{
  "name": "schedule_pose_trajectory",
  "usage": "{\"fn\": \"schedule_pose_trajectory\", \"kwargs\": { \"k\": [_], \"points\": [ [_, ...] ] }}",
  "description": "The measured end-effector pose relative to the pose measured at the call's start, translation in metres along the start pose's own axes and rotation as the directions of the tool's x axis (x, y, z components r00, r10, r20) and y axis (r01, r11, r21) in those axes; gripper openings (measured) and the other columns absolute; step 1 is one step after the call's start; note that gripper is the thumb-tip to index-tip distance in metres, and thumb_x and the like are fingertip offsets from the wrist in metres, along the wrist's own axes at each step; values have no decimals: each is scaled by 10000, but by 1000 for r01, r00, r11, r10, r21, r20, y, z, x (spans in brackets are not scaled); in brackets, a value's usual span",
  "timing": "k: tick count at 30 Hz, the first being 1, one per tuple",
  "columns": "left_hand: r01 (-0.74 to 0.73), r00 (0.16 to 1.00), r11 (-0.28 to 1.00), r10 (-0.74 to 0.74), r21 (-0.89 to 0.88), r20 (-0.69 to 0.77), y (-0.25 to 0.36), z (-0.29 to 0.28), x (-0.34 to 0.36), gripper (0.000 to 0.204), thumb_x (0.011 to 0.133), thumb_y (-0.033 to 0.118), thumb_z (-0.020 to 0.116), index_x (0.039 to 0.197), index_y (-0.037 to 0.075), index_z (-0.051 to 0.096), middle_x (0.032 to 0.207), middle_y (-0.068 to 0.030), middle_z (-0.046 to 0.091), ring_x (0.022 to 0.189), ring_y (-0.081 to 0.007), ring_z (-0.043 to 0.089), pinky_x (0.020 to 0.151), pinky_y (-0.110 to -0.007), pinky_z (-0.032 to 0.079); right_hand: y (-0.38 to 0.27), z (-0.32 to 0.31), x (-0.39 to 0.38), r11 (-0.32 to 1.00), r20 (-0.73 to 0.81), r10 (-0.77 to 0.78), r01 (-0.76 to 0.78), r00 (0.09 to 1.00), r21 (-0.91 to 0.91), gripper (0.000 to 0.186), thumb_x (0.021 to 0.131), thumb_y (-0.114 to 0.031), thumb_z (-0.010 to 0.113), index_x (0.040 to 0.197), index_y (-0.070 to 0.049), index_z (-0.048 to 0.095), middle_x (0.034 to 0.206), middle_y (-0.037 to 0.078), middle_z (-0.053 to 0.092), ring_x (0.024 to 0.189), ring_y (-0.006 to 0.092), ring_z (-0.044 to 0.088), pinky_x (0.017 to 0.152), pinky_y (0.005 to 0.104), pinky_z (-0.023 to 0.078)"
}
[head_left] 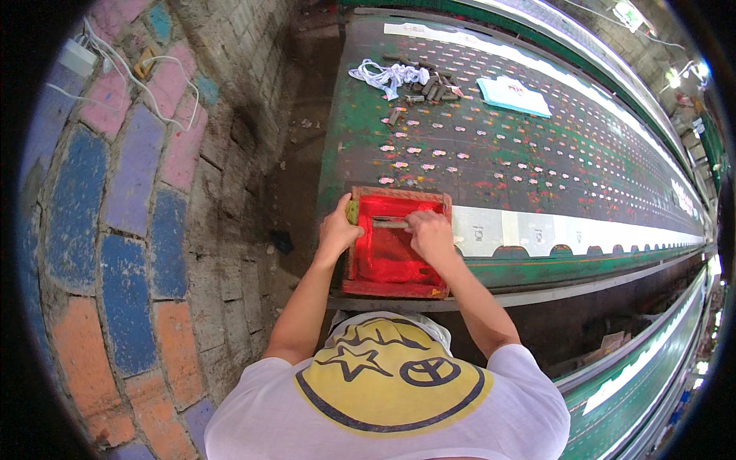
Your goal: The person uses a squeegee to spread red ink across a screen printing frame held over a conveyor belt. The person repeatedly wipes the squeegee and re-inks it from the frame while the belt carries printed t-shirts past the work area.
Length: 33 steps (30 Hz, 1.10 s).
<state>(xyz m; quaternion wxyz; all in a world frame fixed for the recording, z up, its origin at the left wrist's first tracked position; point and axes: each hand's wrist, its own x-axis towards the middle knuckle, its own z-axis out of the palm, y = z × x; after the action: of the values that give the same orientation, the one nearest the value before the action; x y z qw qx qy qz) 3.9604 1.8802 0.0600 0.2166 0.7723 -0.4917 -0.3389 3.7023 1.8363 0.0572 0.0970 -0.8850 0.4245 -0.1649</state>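
Note:
A screen printing frame (395, 290) with a wooden rim and red, wet-looking mesh lies on the near left end of a long printing table (491, 274). My left hand (340, 227) grips the frame's left side, near the upper corner, beside a greenish patch on the rim. Inside the frame, my right hand (431, 236) is closed around the right part of a squeegee (389, 223), a narrow bar lying crosswise over the upper half of the mesh. Its lower edge against the mesh is hard to make out.
Dark cloth on the table carries rows of small printed motifs (433, 166). Farther back lie white cords (389, 74), several dark cylinders (435, 88) and a light blue folded cloth (512, 96). A painted brick wall (130, 176) stands left; another green table (636, 410) runs along the right.

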Motion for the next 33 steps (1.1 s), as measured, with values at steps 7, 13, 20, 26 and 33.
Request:
{"fn": "schedule_pose_trajectory", "kwargs": {
  "k": [7,13,20,26,33],
  "points": [
    [-25,1000,1000,25,-1,1,-5,2,3,1036,688,204,813,1648,201,423,1237,-276,750,1183,-465,709,1016,-520,562,6,-13,25,999,-113,-26,23,993,-30,102,799,-96,758,890,-85,713,1006,116,753,1012,312,720,813,480,548],
    [15,1000,1000,-15,-6,19,-3,0,0,1029,683,203,808,1640,205,431,1248,-283,744,1191,-474,704,1019,-533,563,-33,-7,-61,999,4,-39,39,999,-17,323,705,-82,742,1027,-66,728,1088,90,747,1036,286,698,867,448,546],
    [10,1000,996,-12,-83,-23,0,3,5,1019,642,161,843,1600,209,498,1314,-246,736,1238,-429,701,1043,-494,563,-39,-24,-85,997,-55,-68,69,996,24,389,711,-110,741,1098,-66,741,1108,77,748,1042,269,691,921,455,522],
    [-38,999,974,29,-222,-44,38,40,6,1027,620,152,861,1582,210,506,1294,-213,750,1224,-398,715,1037,-472,563,4,-73,-96,998,-37,-35,33,999,-59,354,729,-100,722,1082,-76,743,1104,68,744,1038,259,686,919,464,505],
    [-41,999,987,39,-155,-17,127,127,-15,983,641,168,854,1560,214,508,1239,-203,767,1170,-405,732,995,-481,571,93,-109,-149,991,-52,43,-49,998,-124,334,742,-92,725,1075,-83,747,1083,59,742,1043,261,686,920,469,506]
  ]
}}
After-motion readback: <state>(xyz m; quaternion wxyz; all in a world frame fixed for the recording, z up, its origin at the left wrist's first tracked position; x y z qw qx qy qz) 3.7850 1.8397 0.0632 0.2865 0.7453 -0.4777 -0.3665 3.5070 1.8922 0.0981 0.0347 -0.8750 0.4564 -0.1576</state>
